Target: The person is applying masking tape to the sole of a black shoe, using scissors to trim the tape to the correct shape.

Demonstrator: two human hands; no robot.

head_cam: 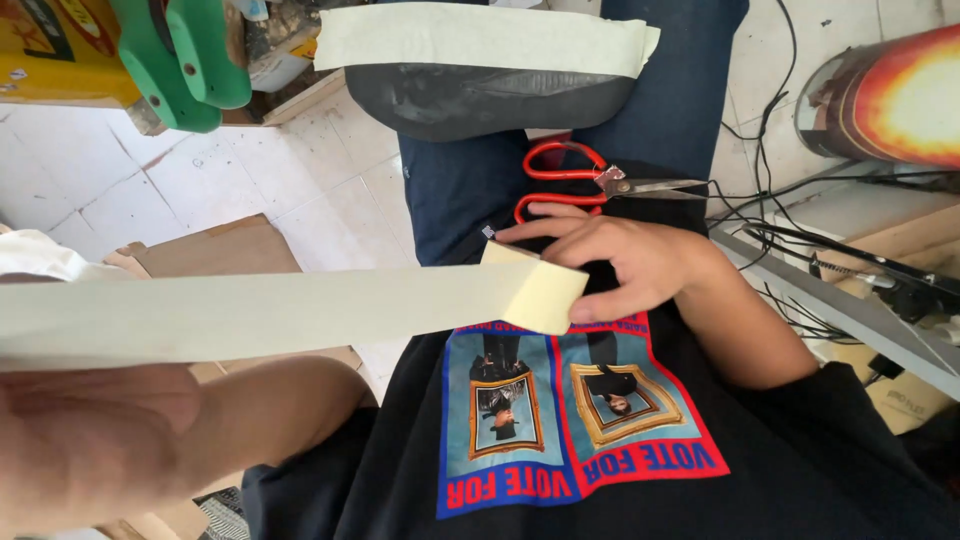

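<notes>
— What was held nearest the camera?

— A long strip of pale masking tape (pixel 250 318) was stretched across the view. Its left end was carried by the left hand (pixel 90 440), which was seen large and blurred at the lower left; whether the fingers were curled around the strip or only pressed under it could not be told.

— And the other end?

— The folded end of the strip was pinched by the right hand (pixel 620 262) over the lap, thumb below and fingers curved above, so the hand was half closed on the tape. The fingertips were seen just beside the red-handled scissors (pixel 590 185), which lay on the thigh of the dark blue trousers (pixel 460 200), blades pointed to the right.

— How much room was left around them?

— White floor tiles (pixel 200 170) lay open to the left, bordered by flattened cardboard (pixel 215 250). To the right the space was hemmed in by the edge of a grey desk (pixel 850 310) and a tangle of black cables (pixel 770 130).

— What was cut off or unclear?

— Farther off, a dark shoe sole (pixel 480 100) was crossed by a second band of tape (pixel 480 38), and its ends were cut by the frame. A green plastic object (pixel 185 60) at the top left was only partly shown, and its kind could not be made out.
</notes>
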